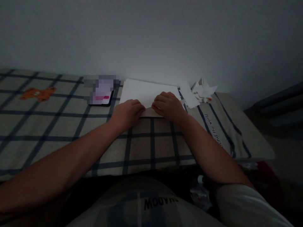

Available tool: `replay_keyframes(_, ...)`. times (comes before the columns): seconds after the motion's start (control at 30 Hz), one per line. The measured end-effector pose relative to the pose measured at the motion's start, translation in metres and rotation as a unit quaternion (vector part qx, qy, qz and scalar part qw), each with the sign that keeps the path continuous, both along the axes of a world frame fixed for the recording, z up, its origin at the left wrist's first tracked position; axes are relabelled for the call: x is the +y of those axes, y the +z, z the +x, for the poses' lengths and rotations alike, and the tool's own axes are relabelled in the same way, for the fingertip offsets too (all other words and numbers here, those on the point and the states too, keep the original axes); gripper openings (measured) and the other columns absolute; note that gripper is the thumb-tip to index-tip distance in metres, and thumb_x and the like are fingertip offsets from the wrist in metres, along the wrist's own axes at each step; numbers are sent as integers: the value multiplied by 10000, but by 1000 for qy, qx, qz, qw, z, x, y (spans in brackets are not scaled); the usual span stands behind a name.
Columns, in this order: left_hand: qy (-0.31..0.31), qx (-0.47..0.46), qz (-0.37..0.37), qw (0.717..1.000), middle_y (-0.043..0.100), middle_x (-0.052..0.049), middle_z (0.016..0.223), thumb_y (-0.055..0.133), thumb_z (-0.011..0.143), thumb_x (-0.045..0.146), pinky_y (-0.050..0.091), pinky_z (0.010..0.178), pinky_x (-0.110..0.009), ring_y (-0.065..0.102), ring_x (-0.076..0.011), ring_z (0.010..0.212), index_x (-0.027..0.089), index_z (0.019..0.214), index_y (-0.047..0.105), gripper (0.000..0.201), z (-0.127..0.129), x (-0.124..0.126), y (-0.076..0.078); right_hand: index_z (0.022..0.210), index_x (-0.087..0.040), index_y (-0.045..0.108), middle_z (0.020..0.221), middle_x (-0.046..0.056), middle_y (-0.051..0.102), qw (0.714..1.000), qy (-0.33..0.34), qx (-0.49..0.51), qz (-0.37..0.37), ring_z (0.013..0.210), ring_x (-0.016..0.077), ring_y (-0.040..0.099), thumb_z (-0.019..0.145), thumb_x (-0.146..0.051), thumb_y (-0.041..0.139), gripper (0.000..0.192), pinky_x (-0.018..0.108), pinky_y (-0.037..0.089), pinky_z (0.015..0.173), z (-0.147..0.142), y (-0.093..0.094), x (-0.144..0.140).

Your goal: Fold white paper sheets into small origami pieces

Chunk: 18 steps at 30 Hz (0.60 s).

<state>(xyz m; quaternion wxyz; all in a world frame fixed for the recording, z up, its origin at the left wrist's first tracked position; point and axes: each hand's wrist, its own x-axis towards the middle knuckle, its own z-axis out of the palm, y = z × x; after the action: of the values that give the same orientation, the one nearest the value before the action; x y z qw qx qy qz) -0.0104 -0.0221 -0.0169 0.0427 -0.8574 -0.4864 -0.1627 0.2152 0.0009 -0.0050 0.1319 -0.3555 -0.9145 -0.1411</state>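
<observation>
White paper (142,90) lies flat on the cloth-covered table against the wall, its near part between my two hands. My left hand (129,110) has its fingers pressed together and pinches the paper near its front edge. A short gap away, my right hand (167,105) is closed the same way on the paper, thumb toward the left hand. A thin lifted or folded paper edge shows between the fingertips. What lies under the fingers is hidden, and the picture is dim.
A phone (103,91) with a lit screen lies left of the paper, and an orange cut-out figure (38,94) farther left. On the right are a white paper strip (189,96) and crumpled or folded paper (204,90). A checked tablecloth (139,148) covers the table.
</observation>
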Motion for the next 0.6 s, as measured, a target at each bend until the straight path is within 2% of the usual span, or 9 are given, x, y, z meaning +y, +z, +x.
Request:
replay_keyframes(0.33, 34, 0, -20, 999, 737, -58, 1101, 400, 1010, 312, 475, 665, -343, 687, -241, 1015, 205, 1024, 722, 340, -1, -2, 6, 956, -195, 694, 1071, 115, 711, 996, -88, 2, -32, 1041, 282, 557, 980, -241, 486, 214, 404, 376, 863, 22, 10, 12)
replay_keyframes(0.6, 52, 2, -29, 998, 737, -77, 1100, 391, 1006, 308, 505, 685, -354, 679, -253, 1023, 210, 1031, 712, 337, -3, 1, 2, 975, -200, 673, 1108, 134, 692, 986, -166, 12, -17, 1062, 294, 557, 1008, -221, 457, 220, 430, 396, 875, 38, 1, 20)
